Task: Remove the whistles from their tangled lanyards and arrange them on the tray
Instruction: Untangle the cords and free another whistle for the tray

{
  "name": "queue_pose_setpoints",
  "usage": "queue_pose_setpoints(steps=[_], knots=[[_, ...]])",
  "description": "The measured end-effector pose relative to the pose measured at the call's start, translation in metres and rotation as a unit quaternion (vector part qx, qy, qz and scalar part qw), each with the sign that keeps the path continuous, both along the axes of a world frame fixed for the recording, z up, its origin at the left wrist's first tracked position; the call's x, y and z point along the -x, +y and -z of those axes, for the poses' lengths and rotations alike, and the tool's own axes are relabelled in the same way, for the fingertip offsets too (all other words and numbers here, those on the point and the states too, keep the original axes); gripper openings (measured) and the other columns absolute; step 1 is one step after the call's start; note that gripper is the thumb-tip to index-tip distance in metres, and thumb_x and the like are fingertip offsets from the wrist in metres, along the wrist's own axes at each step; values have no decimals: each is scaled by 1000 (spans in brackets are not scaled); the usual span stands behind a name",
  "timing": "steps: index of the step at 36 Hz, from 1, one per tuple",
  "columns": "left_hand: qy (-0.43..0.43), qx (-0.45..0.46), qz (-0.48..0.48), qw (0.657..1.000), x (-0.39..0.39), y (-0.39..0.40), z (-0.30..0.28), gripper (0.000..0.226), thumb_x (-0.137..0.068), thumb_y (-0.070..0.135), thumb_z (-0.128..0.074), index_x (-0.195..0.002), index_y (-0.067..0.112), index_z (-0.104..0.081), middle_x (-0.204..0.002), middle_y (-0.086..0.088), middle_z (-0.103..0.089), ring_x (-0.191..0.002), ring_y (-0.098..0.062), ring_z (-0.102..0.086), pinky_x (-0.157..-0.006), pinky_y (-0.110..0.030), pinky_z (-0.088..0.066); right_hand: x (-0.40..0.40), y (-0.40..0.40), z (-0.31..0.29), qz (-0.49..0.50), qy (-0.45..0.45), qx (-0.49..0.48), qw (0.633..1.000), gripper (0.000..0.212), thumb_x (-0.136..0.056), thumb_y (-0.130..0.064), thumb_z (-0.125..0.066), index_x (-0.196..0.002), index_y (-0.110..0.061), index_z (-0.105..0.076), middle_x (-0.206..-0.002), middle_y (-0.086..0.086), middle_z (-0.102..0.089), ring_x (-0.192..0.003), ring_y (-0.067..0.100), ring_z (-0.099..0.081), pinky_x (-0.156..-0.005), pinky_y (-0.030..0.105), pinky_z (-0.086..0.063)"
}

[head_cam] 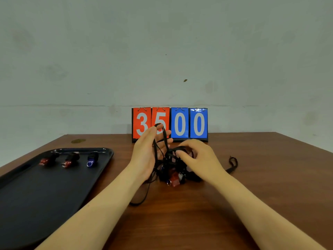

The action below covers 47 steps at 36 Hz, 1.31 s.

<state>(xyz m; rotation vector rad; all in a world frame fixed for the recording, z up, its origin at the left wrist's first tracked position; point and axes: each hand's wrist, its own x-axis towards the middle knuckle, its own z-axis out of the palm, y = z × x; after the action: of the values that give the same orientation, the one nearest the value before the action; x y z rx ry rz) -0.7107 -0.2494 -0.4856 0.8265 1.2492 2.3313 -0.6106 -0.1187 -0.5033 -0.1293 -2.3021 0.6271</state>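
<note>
A tangle of black lanyards (169, 159) lies mid-table with a red whistle (175, 178) and other whistles caught in it. My left hand (148, 152) is raised with straight fingers, and a lanyard loop hangs over its fingertips. My right hand (195, 156) has curled fingers pinching cords at the top of the tangle. On the black tray (45, 192) at the left lie three whistles in a row: a red one (48, 159), another red one (70, 160) and a blue one (92, 159).
A flip scoreboard (170, 123) reading 3500 stands against the wall behind the tangle. A loose lanyard end (233, 164) trails right of my right hand. The brown table (252, 177) runs to the wall.
</note>
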Motion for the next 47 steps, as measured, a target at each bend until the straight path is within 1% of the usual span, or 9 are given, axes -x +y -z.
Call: queue_pose_setpoints(steps=[3,7,13,18,24,30,36,41,47], knots=[[7,1,7,1000,-2,0,0,31,-101,30,-45,-126,18,-59,-102,-5,-74,-87,-19,-72,-70,-31,-58,-2,-6,0,-33,29,57,997,14,-92,-30,-58,-101,-40,-57,-99,-23,-59,-91,-8,-53,-75,14,-42],[4,-2,29,1000,-4,2,2,31,-100,30,-46,-126,19,-60,-108,-7,-73,-87,-18,-72,-68,-31,-58,3,-11,6,-31,-12,59,998,31,-81,-55,-63,-107,-38,-59,-103,-25,-62,-99,-5,-58,-84,15,-48],[-50,-25,7,998,3,1,1,23,-100,27,-48,-114,18,-65,-93,-3,-74,-87,-19,-70,-76,-34,-57,3,-13,2,-70,-10,140,988,9,-93,-30,-60,-89,-27,-67,-77,-15,-67,-76,-2,-61,-69,11,-48],[-131,-47,11,990,9,1,0,17,-99,24,-53,-107,15,-65,-75,-1,-68,-69,-13,-67,-67,-31,-57,2,-8,-4,-49,48,222,973,31,-93,-25,-61,-62,-19,-59,-55,-10,-59,-57,-1,-54,-69,16,-47],[-160,-38,4,986,19,2,3,18,-100,22,-49,-106,10,-61,-63,3,-50,-52,-6,-45,-50,-18,-44,-6,-1,-14,-55,98,258,960,22,-92,-20,-61,-72,-17,-69,-58,-4,-63,-58,3,-60,-61,9,-46],[-89,-20,-25,995,31,-7,-1,17,-98,16,-51,-111,7,-59,-63,4,-42,-52,-6,-40,-51,-18,-45,-11,21,-26,-158,183,491,837,24,-98,-14,-48,-81,-9,-64,-56,-1,-49,-56,11,-52,-59,22,-44],[190,219,-121,949,21,-2,5,22,-97,19,-54,-118,23,-58,-107,3,-63,-56,-3,-59,-75,-24,-54,-7,35,-23,-186,264,616,718,43,-96,-8,-46,-56,-14,-57,-62,-2,-35,-43,6,-27,-43,16,-28],[376,371,-85,845,16,-2,12,9,-97,26,-56,-102,26,-62,-99,9,-65,-70,-3,-66,-59,-10,-47,-11,44,-20,46,213,477,852,27,-91,-15,-50,-64,-13,-47,-61,0,-31,-51,10,-25,-50,23,-23],[353,416,-5,838,18,-3,12,15,-93,28,-62,-101,18,-70,-94,5,-72,-77,-4,-70,-75,-20,-56,-9,50,-7,175,104,278,939,31,-98,-19,-44,-82,5,-58,-68,9,-49,-65,17,-40,-56,30,-31]])
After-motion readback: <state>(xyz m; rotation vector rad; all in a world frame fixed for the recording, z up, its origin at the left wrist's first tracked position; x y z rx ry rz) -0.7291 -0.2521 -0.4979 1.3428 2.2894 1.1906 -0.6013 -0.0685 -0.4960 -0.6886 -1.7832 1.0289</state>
